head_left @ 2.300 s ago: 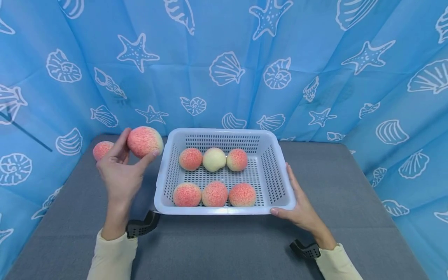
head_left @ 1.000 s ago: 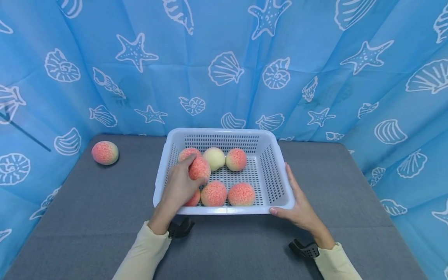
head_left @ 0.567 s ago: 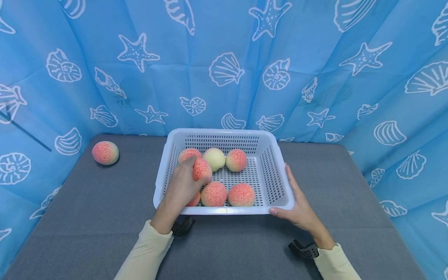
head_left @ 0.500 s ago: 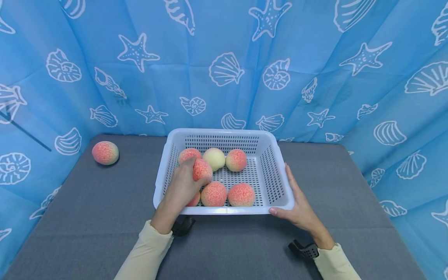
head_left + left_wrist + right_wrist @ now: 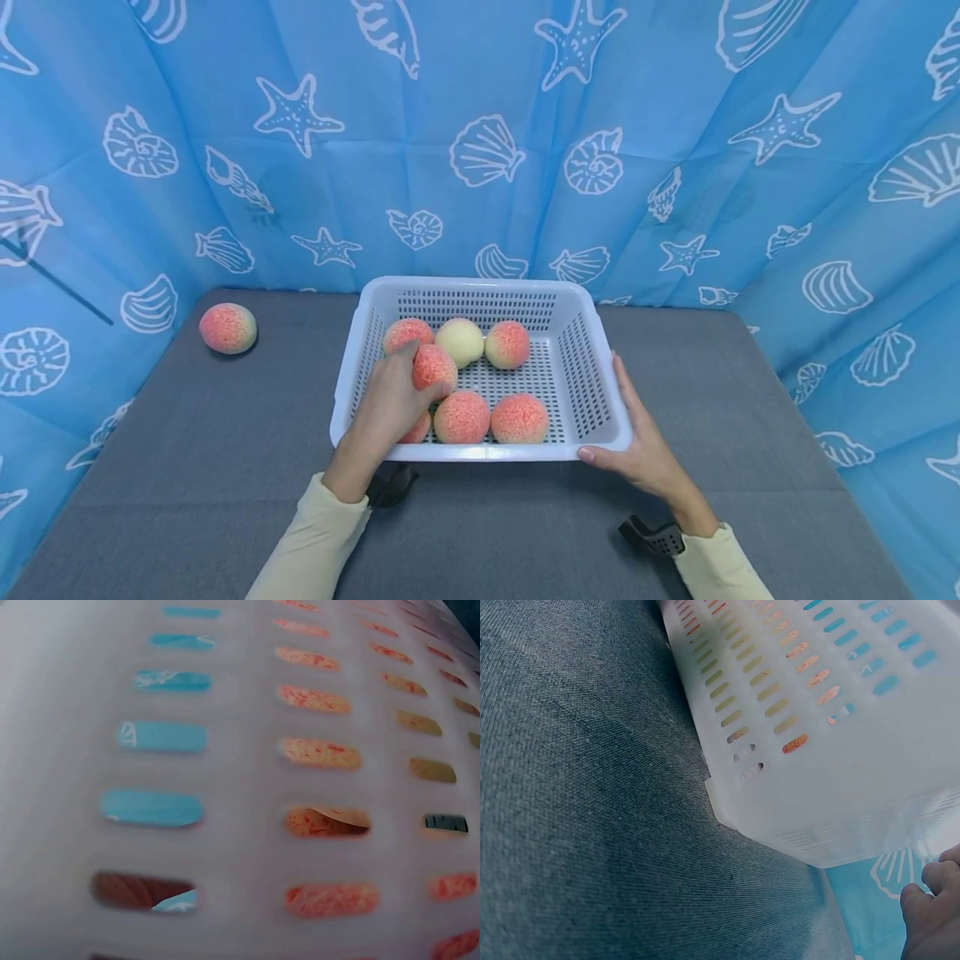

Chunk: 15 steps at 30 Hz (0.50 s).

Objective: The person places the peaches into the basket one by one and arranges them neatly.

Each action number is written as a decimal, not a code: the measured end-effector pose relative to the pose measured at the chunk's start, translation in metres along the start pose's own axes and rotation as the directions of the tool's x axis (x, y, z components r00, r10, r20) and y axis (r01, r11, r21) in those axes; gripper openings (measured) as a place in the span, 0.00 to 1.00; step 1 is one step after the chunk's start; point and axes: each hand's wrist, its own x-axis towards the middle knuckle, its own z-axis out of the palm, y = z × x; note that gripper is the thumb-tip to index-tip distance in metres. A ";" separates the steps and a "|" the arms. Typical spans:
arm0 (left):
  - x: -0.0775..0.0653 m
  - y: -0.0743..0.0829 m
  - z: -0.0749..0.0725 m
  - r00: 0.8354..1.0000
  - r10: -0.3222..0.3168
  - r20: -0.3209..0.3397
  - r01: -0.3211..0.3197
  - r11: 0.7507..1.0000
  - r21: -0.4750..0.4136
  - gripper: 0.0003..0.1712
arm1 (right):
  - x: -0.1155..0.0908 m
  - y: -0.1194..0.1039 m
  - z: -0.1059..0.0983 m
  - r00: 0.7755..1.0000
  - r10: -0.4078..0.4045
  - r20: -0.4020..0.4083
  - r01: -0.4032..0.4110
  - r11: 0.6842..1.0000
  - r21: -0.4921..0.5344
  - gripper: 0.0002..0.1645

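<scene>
My left hand reaches over the near left part of a white plastic basket and holds a red-speckled peach between thumb and fingers. This peach sits between two rows, a back row with a pale peach at its middle and a front row of reddish peaches. The hand partly covers the front left peach. My right hand rests round the basket's near right corner, thumb at the front rim, fingers straight along the outer side. Part of it shows in the right wrist view.
One more peach lies on the grey cloth-covered table at the far left. A blue curtain with white shells and starfish hangs behind the table and down both sides. The slotted basket wall fills the left wrist view.
From beside the basket on the left, my left hand has carried the peach over the rim and down between the rows. It has stayed almost still lately, as have my right hand and the basket.
</scene>
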 end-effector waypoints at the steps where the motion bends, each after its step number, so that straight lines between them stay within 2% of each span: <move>1: 0.000 -0.001 0.000 1.000 0.000 -0.004 0.000 1.000 -0.008 0.49 | 0.000 0.000 0.000 1.000 0.001 0.000 -0.001 1.000 0.001 0.81; 7: -0.001 -0.002 -0.005 0.998 0.044 -0.038 -0.047 0.997 -0.065 0.48 | 0.000 -0.001 0.001 1.000 0.008 0.000 -0.008 1.000 -0.005 0.80; 15: -0.014 0.004 -0.027 0.983 0.143 -0.115 -0.158 0.977 -0.140 0.47 | 0.000 -0.002 0.001 1.000 0.026 -0.010 -0.026 1.000 -0.013 0.80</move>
